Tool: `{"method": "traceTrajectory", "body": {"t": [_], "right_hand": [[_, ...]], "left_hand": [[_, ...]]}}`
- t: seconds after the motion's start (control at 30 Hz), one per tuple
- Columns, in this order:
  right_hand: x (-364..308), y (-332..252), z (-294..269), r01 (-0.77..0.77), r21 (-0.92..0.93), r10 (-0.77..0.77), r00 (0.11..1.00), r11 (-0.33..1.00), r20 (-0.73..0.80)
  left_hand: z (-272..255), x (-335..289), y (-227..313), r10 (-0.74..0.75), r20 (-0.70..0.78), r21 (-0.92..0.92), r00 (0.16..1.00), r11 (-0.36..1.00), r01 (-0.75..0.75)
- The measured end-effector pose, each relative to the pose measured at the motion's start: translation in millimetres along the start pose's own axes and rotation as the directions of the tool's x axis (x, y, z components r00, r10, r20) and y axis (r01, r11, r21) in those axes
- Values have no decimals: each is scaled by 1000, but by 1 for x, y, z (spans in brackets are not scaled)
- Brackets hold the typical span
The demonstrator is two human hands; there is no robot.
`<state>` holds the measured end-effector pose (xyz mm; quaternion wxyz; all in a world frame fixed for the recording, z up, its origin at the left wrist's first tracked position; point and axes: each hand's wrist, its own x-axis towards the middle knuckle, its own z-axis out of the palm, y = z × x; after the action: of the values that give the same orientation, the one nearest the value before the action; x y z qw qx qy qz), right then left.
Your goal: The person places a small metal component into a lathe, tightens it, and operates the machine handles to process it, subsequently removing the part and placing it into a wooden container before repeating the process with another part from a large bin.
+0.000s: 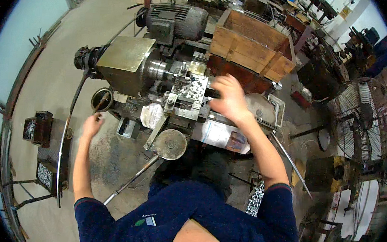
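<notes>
My left hand (93,124) is closed around the thin end of a brown stick (102,102); its other end stands in a round dark pot (94,99). The stick's tip is too small to make out. Beside the right side of a lathe's metal tool post block (191,90), my right hand (229,99) is raised, fingers bent toward the block and thumb apart from them. A dark part of the machine shows between fingers and thumb, and I see nothing held there. The lathe's chuck (155,69) sits left of the block, against the greasy headstock (123,65).
A motor (176,22) and wooden crate (254,46) stand behind the lathe. Nearer are a round metal disc (170,144) and a printed white sack (222,136). Small metal parts fill a bin (46,174) at left and a container (255,199) at right. A fan (364,121) stands right.
</notes>
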<state>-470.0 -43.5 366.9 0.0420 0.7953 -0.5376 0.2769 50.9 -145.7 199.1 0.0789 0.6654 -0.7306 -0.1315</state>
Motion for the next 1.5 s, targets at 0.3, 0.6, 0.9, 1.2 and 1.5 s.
{"method": "traceTrajectory", "body": {"t": [0.3,0.6,0.9,1.2,1.5], "right_hand": [[129,-61,97,245,-366,34,790,898,612],[125,-51,106,187,-373,48,841,909,540],[114,38,-43,-200,-383,207,978,902,-21],[-19,89,-110,-357,-170,309,916,919,-255],[-377,66,-151,-965,-116,939,258,237,-227]], "left_hand": [[-101,-92,-134,-367,-257,82,894,914,398],[-49,-145,4,-291,-404,46,867,940,337],[-72,-81,-22,-158,58,-659,986,736,156],[-59,-28,-31,-69,55,-691,996,717,88],[-38,-18,-68,-225,74,-660,971,720,217]]}}
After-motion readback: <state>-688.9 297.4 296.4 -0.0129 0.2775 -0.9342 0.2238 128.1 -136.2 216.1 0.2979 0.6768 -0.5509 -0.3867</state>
